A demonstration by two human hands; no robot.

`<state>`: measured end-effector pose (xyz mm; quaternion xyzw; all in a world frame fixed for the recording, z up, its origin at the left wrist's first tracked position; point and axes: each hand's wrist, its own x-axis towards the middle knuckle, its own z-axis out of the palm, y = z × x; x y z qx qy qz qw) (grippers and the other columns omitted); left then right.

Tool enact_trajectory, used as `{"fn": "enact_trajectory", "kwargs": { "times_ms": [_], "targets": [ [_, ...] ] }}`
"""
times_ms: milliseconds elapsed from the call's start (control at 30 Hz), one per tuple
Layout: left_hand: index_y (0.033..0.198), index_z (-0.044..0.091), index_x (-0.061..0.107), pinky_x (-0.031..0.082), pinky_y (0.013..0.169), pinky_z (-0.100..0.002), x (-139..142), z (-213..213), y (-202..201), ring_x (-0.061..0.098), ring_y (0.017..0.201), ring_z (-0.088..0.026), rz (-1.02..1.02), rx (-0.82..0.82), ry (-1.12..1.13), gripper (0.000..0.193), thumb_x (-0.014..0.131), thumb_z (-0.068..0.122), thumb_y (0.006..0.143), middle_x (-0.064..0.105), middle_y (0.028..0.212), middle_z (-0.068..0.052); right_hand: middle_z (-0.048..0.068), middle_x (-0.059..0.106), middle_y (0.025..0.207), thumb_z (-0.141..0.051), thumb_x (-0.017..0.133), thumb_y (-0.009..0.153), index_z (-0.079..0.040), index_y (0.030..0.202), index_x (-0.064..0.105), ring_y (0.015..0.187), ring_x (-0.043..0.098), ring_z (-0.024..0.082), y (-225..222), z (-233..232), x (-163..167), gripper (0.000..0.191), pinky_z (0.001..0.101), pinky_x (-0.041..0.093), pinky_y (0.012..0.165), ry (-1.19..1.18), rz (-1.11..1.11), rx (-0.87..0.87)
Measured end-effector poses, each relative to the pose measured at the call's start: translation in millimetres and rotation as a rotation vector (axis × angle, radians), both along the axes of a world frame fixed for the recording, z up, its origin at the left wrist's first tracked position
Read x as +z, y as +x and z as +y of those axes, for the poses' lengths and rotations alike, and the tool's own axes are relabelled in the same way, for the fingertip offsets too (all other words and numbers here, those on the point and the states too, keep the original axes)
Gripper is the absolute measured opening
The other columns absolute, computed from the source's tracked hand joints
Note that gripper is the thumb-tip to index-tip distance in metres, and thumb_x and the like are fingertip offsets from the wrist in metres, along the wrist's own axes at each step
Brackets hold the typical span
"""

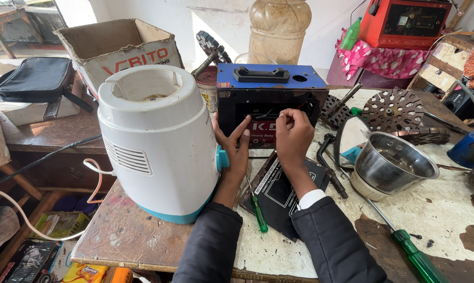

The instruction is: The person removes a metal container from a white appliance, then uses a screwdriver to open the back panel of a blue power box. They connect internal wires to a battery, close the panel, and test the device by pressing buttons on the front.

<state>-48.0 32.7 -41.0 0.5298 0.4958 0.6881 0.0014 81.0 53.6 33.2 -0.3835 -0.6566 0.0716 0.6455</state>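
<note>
Messy counter point(446, 209) | my left hand point(235, 149) lies flat, fingers out, on box point(268, 102) | right hand point(293, 133) pinches its front edge | I see screwdriver point(258, 209) beneath

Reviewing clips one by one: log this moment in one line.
left hand: flat on blue-topped black box front | right hand: fingers at its opening | green screwdriver: lying between forearms

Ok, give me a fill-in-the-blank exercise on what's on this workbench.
1. Both hands, left hand and right hand, reach into the open front of a black box whose top is ____.
2. The big white appliance stands to the ____ of the hands.
3. The small screwdriver lying between the forearms has a ____ handle.
4. The shiny metal bowl sits to the ____ of the box.

Missing words: blue; left; green; right
</note>
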Motion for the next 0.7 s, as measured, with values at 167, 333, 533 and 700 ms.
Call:
{"fn": "enact_trajectory", "kwargs": {
  "times_ms": [167, 333, 533, 700],
  "targets": [
    [0.131, 0.024, 0.074, 0.016, 0.129, -0.052, 1, 2, 0, 0.013, 0.159, -0.040, 0.007, 0.026, 0.012, 0.031, 0.062, 0.028, 0.103, 0.012, 0.170, -0.021, 0.010, 0.061, 0.112, -0.003, 0.064, 0.097, -0.001, 0.118, 0.068, 0.082, 0.068, 0.014, -1, -5, -3, 0.021, 0.0301, 0.057, 0.067, 0.118, -0.118, 0.114],
    [0.129, 0.023, 0.073, 0.035, 0.121, -0.047, 5, -1, 1, 0.015, 0.158, -0.041, -0.073, -0.051, 0.028, 0.030, 0.062, 0.026, 0.101, 0.012, 0.168, -0.023, 0.009, 0.058, 0.111, -0.009, 0.072, 0.094, -0.006, 0.117, 0.072, 0.073, 0.067, 0.021, -2, -9, -1, 0.023, 0.0356, 0.054, 0.066, 0.015, -0.255, 0.066],
    [0.139, 0.019, 0.067, 0.028, 0.124, -0.050, 5, -3, 1, 0.016, 0.158, -0.041, -0.037, -0.002, 0.001, 0.039, 0.065, 0.026, 0.101, 0.013, 0.168, -0.023, 0.009, 0.055, 0.112, -0.016, 0.074, 0.094, -0.005, 0.113, 0.072, 0.090, 0.065, 0.023, -1, -9, 2, 0.022, 0.0343, 0.054, 0.070, 0.112, -0.296, 0.067],
    [0.141, 0.019, 0.065, 0.025, 0.124, -0.052, -3, 2, 1, 0.010, 0.158, -0.043, 0.042, 0.039, -0.046, 0.044, 0.067, 0.029, 0.098, 0.008, 0.169, -0.025, 0.008, 0.061, 0.105, -0.013, 0.075, 0.093, -0.004, 0.097, 0.074, 0.107, 0.056, 0.031, 1, 0, 3, 0.010, 0.0417, 0.047, 0.088, 0.177, -0.245, 0.019]
  ]
}}
